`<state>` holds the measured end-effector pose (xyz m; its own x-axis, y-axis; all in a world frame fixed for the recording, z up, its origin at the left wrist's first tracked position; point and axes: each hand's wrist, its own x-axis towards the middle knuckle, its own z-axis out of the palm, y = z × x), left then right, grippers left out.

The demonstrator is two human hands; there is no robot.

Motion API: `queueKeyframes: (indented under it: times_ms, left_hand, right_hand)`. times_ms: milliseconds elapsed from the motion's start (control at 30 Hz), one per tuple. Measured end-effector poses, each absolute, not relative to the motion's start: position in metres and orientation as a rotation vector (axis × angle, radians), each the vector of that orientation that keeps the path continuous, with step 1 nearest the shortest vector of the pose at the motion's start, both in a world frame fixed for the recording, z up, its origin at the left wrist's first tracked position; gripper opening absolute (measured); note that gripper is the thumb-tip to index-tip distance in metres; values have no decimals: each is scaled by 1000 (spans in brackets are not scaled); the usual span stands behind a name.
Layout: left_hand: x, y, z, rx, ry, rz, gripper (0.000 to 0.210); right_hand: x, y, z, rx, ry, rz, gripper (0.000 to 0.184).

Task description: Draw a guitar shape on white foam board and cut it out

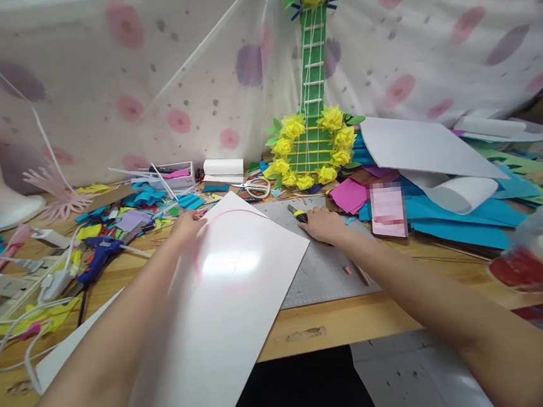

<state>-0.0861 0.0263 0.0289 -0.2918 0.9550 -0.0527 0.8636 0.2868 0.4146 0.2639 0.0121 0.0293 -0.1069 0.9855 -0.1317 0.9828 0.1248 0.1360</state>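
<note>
A large white foam sheet (233,308) with a faint pink curved line on it slants from the worktable toward my body. My left hand (189,228) is closed on its far left edge, fingers partly hidden. Over the grey cutting mat (302,283), my right hand (323,225) is closed around a yellow-and-black utility knife (300,215), which lies low near the mat. Behind the sheet are white-handled scissors (257,189). A green paper guitar (312,98) trimmed with yellow flowers stands upright at the back.
A blue glue gun (98,256), power strip (22,285) and white cables crowd the left. Coloured scraps litter the back. On the right are a phone (388,211), blue paper (457,216), a white board (428,145) and a bagged red container (533,263).
</note>
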Motion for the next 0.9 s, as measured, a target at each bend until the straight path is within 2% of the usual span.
queueKeyframes:
  times_ms: [200,300,433,600,900]
  left_hand:
    - [-81,18,36,1632,2244,385,37]
    - [-74,16,48,1539,2150,444,23]
    - [-69,12,69,1478,2079,590,17]
    - [-65,12,91,1539,2065,665,14]
    - [-49,21,100,1616,2016,768,20]
  right_hand:
    - [233,2,49,1887,2493,108,48]
    - [216,0,52,1919,2537,-79,46]
    - [204,1,50,2123,2461,-387,58]
    - [204,2,58,2269,2377,-624,57]
    - [215,4,67,2280,2344,-546,59]
